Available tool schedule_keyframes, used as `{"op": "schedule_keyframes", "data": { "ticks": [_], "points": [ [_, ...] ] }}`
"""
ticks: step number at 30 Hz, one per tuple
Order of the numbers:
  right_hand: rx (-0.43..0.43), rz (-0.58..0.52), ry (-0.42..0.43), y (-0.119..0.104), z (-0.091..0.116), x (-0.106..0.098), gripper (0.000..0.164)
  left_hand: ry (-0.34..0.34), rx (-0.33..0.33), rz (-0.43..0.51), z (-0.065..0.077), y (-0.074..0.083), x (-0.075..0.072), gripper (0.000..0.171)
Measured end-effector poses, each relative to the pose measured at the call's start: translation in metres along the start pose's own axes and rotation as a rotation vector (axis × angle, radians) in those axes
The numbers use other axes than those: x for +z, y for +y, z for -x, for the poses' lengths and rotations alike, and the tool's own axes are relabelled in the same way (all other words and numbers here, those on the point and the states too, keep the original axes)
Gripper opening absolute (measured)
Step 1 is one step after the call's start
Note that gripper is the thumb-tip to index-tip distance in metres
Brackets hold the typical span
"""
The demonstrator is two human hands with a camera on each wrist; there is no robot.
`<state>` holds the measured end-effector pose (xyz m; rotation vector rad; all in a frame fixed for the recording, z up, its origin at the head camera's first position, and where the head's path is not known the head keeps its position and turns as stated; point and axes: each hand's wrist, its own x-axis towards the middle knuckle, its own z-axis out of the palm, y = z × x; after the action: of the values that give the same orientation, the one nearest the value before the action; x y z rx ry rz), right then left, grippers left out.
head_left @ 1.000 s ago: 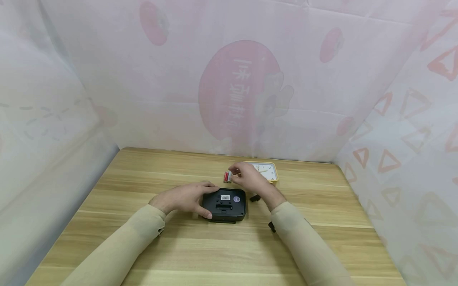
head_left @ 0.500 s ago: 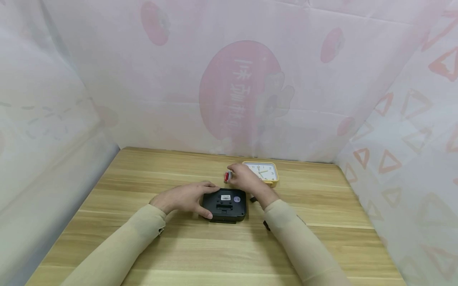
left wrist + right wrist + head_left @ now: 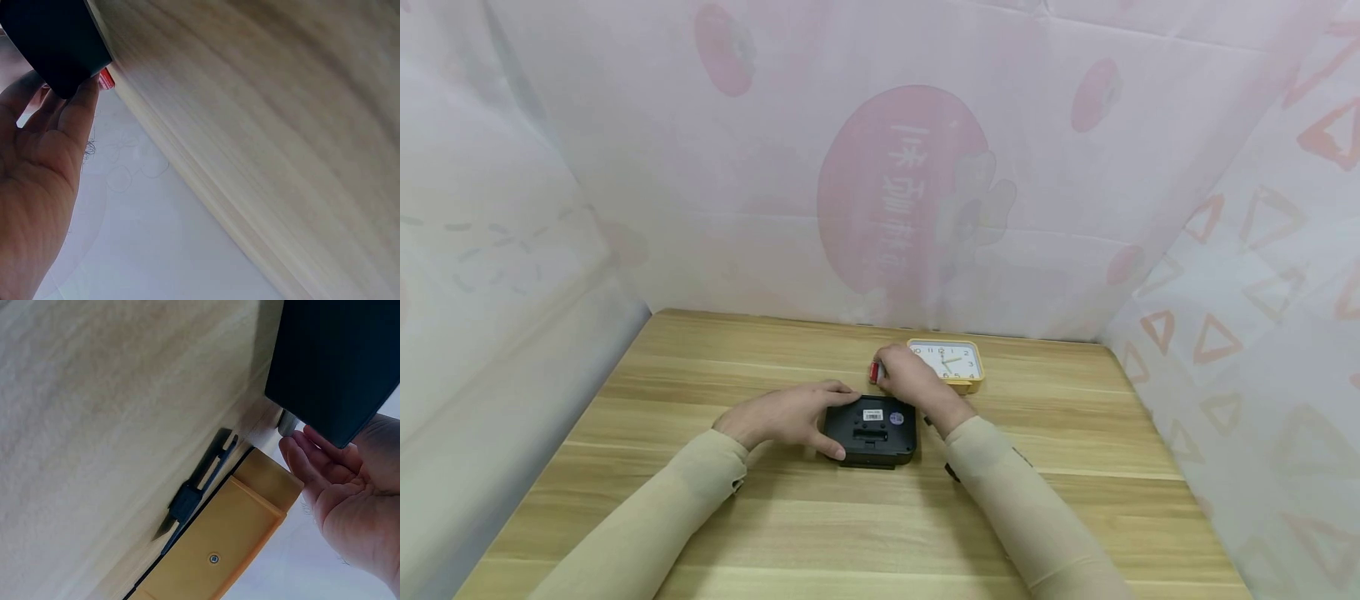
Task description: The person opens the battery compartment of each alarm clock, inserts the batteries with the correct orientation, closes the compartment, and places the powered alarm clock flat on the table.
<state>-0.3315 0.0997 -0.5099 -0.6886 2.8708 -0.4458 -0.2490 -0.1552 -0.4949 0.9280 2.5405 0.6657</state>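
A black box-shaped device (image 3: pixel 850 408) with rounded corners lies on the table, its back up, showing a label, a round sticker and a battery slot. My left hand (image 3: pixel 790 414) grips its left side, thumb at the near corner and fingers along the far edge. Just beyond it, my right hand (image 3: pixel 913 382) has its fingertips around a silver battery (image 3: pixel 287 423), which the fingers partly hide. Right beside that lies a red battery (image 3: pixel 874 372), also visible past the left fingers as a red end (image 3: pixel 106 79).
Behind the right wrist, a yellow-framed clock (image 3: pixel 955 348) lies face up. A thin black plastic piece (image 3: pixel 186 501) rests on the table near it. Another small black piece (image 3: pixel 952 472) shows beside the right sleeve. Printed cloth walls (image 3: pixel 760 208) stand around the wooden table.
My right hand has lowered and closed in on the silver battery, its forearm shifting slightly left and uncovering more of the yellow clock. The left hand and black device have stayed put.
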Motion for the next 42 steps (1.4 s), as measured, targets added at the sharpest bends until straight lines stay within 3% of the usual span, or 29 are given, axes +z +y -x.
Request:
{"op": "schedule_keyframes", "data": {
  "ticks": [3, 6, 10, 12, 15, 32, 42],
  "points": [
    [0.000, -0.017, -0.019, -0.013, 0.010, -0.013, 0.013, 0.002, 0.002, 0.002, 0.000, 0.000, 0.000, 0.108],
    [-0.036, 0.004, 0.012, 0.002, 0.000, 0.000, 0.009, 0.005, 0.006, 0.004, 0.000, 0.000, 0.000, 0.108],
    [-0.036, 0.037, 0.021, 0.001, 0.001, 0.002, 0.012, 0.007, 0.010, 0.003, 0.000, 0.000, 0.000, 0.108],
    [-0.004, 0.045, -0.005, -0.018, 0.014, -0.012, 0.012, 0.006, 0.010, 0.004, 0.000, 0.000, 0.000, 0.108],
    [-0.008, 0.059, 0.000, -0.022, 0.018, -0.014, 0.013, 0.005, 0.011, 0.006, 0.000, 0.000, 0.001, 0.108],
    [-0.065, 0.135, -0.015, -0.023, 0.022, -0.013, 0.007, 0.002, 0.025, 0.019, -0.001, -0.003, 0.002, 0.111],
    [-0.091, 0.200, -0.034, -0.022, 0.021, -0.012, 0.013, 0.002, 0.021, 0.022, -0.002, -0.005, 0.003, 0.112]
  ]
}}
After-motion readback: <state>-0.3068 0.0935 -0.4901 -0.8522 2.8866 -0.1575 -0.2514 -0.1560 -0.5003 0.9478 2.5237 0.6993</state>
